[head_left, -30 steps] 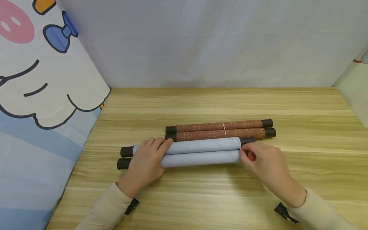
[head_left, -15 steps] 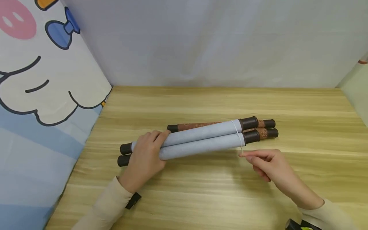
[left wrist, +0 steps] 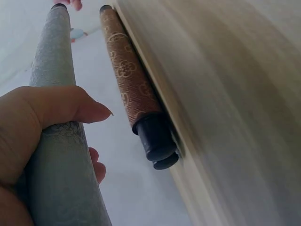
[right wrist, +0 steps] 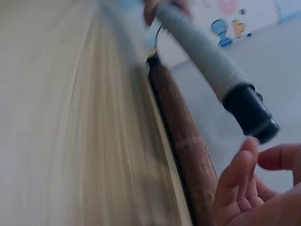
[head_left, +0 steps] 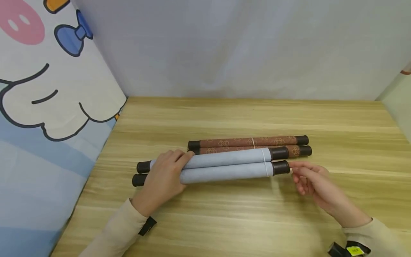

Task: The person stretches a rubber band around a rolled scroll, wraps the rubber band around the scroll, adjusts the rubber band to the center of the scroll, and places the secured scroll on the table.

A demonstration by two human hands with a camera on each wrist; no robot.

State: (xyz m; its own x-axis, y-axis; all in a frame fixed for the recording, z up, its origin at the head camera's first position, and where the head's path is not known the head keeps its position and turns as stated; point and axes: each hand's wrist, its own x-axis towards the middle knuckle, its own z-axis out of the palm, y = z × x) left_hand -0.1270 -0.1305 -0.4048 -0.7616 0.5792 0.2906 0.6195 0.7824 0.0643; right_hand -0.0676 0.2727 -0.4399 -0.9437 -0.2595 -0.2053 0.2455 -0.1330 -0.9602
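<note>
A pale blue scroll (head_left: pixel 224 173) with two rolls side by side and dark knobs at the ends lies slanted across the middle of the head view. My left hand (head_left: pixel 165 175) grips it near its left end, thumb over the roll in the left wrist view. A thin white cord (head_left: pixel 265 162) circles both rolls near the right end. My right hand (head_left: pixel 316 185) is beside the right knob (head_left: pixel 281 167), fingers loosely bent, nothing seen between them in the right wrist view (right wrist: pixel 254 188). Whether a fingertip touches the knob is unclear.
Just behind lies a brown patterned scroll (head_left: pixel 244 142) with black knobs, tied with a white cord and partly covered by the blue one. The wooden table (head_left: pixel 224 221) ends at a pale curtain (head_left: pixel 231 50) behind and a cartoon-printed cloth (head_left: pixel 64 117) on the left.
My right hand has let go of the cord and moved right to beside the knob. The blue scroll's right end rose, then came down again, with the cord around both rolls.
</note>
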